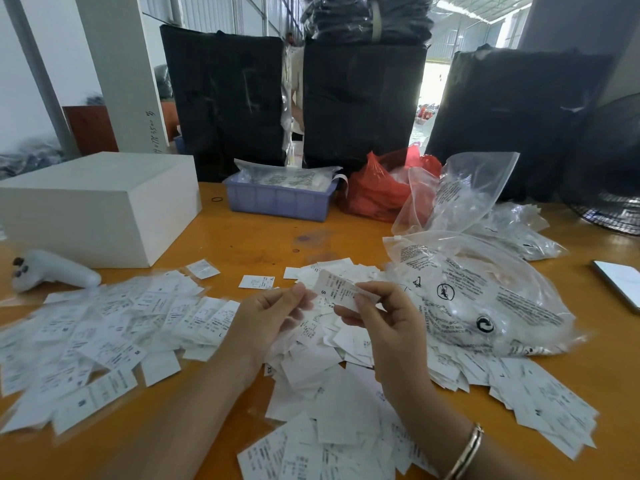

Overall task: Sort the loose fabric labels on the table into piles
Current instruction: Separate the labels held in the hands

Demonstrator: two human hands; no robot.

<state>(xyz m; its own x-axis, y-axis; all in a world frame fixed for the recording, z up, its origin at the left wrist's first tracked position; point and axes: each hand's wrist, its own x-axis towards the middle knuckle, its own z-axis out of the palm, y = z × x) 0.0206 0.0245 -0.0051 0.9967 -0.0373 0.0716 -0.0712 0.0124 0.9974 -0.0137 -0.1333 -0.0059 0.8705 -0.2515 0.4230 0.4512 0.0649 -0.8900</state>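
Label [337, 289] marked S sat at frame centre, pinched between the left hand [277, 315] and the right hand [375, 323], lifted just above the unsorted heap [329, 375]. Sorting looked partly done at best: a broad spread of labels [104, 334] lay at left, more [540, 393] at lower right, and most of the central heap was untouched. Piles ran together at their edges, so boundaries were hard to tell. Open tabletop [263, 237] remained above centre, ahead of the hands. White box [97, 202] upper left, clear bags [485, 296] right and blue tray [280, 199] hemmed the work area.
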